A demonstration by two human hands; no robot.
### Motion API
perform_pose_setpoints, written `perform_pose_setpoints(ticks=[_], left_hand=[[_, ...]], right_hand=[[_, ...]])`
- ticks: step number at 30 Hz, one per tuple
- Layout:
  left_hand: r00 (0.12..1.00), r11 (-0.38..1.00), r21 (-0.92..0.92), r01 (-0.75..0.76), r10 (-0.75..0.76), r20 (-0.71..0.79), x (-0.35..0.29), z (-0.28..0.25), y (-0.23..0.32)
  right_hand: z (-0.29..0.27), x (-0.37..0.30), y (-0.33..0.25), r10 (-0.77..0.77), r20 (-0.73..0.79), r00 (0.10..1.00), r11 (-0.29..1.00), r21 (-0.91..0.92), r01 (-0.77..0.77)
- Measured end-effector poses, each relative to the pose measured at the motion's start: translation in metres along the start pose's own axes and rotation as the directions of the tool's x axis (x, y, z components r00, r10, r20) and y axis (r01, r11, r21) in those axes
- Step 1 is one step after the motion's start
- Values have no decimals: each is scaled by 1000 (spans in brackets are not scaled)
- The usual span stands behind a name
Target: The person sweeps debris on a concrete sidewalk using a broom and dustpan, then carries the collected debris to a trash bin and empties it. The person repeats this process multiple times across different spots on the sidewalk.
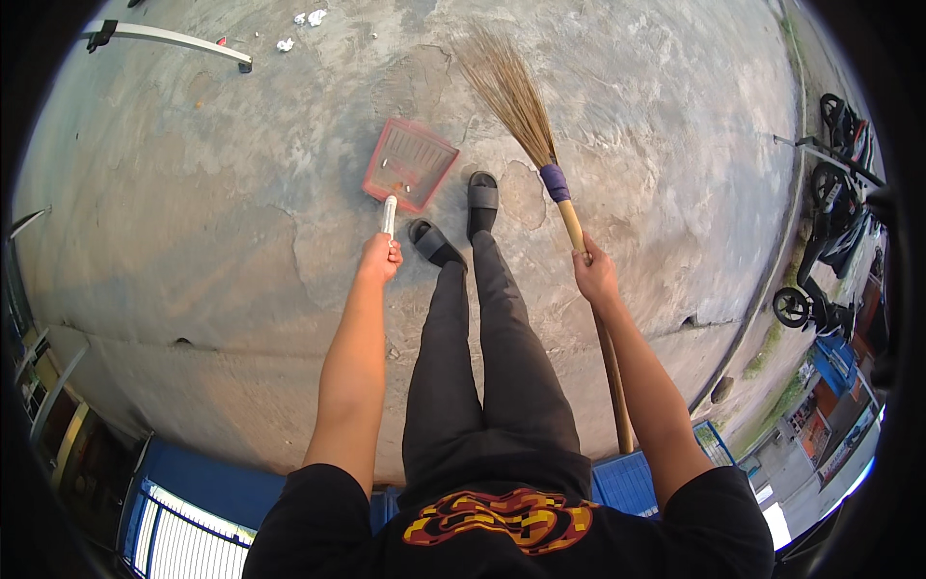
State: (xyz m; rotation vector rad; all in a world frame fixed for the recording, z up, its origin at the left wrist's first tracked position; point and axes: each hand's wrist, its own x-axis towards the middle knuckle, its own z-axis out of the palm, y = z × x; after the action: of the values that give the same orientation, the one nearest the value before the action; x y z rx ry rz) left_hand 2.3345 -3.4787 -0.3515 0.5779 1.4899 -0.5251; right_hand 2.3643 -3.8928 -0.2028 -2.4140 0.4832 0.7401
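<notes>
My left hand [380,259] is closed around the white handle of a long-handled dustpan [413,166]. The pan is reddish pink, with a few small bits of litter in it, and it is just ahead of my left foot. My right hand [596,270] grips the wooden stick of a broom [526,111] made of thin tan bristles bound with purple wrapping. The bristles fan out ahead and to the right of the dustpan, apart from it. The stick's other end passes back under my right forearm.
Crumpled white litter [285,44] lies on the rough concrete ground [241,174] at the far left. A pale metal bar [174,37] stands nearby. Parked motorcycles [831,222] line the right side beyond a kerb. My feet in dark slides [482,203] are close to the dustpan.
</notes>
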Motion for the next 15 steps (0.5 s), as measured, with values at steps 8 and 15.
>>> perform_pose_setpoints(ticks=[8, 15], left_hand=[[999, 999, 10, 31, -31, 32, 15, 8, -2], [999, 1000, -12, 19, -19, 49, 8, -13, -12]], right_hand=[[34, -19, 17, -6, 132, 991, 995, -99, 19], [5, -137, 46, 3, 290, 957, 1000, 4, -4]])
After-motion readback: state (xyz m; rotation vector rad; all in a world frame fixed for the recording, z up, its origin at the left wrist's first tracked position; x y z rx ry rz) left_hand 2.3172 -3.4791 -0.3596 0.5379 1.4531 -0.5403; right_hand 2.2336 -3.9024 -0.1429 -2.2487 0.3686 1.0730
